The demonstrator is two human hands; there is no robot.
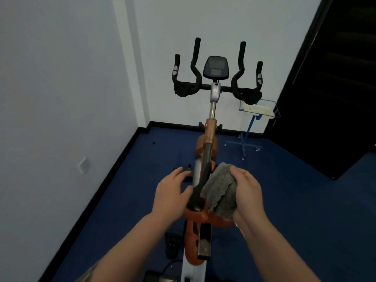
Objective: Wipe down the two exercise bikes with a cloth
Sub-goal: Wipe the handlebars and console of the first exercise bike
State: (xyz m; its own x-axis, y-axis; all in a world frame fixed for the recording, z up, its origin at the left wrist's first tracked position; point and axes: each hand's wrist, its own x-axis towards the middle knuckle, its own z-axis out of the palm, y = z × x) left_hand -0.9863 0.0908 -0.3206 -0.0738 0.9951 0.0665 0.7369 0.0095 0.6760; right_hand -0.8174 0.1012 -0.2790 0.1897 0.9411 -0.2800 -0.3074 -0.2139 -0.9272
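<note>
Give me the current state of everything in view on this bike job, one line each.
Cloth: bunched, gripped in the right hand, pressed against the frame.
Right hand: fingers curled round the cloth.
Left hand: open, fingers resting on the dark frame bar.
Exercise bike: upright, facing the wall.
Console: screen dark.
Handlebars: untouched.
Blue stand: upright, by the wall, its basket holding something white.

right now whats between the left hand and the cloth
In the head view, the bike's black saddle post runs between the left hand and the grey cloth gripped by the right hand.
</note>
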